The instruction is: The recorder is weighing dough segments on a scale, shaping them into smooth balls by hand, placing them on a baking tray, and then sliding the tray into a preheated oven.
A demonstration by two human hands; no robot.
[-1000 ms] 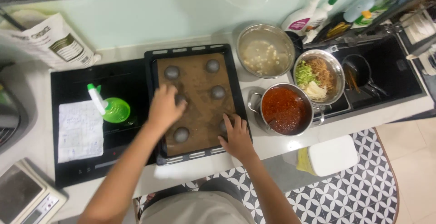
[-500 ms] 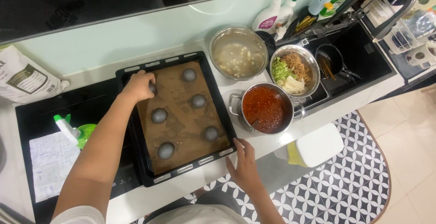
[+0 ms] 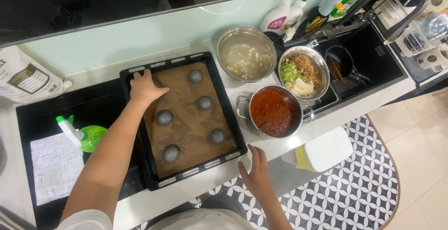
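The left hand (image 3: 145,87) has slid to the baking tray's (image 3: 140,71) far-left corner, flat, seemingly holding nothing; the right hand (image 3: 254,174) now rests open on the counter edge (image 3: 219,176).

A home kitchen: black cooktop (image 3: 70,113), sink (image 3: 368,66), pots of food (image 3: 273,111) on the counter.

The baking tray (image 3: 140,164) is black, lined with brown paper (image 3: 191,127), and the five dough balls (image 3: 164,117) on it are grey. The pot (image 3: 273,111) holds red sauce. One steel bowl (image 3: 246,55) holds pale, cloudy liquid; the other bowl (image 3: 303,71) holds green, brown and white food. The surface (image 3: 219,183) is white. The spray bottle (image 3: 81,134) is bright green. The floor mat (image 3: 354,188) shows a black-and-white flower pattern.
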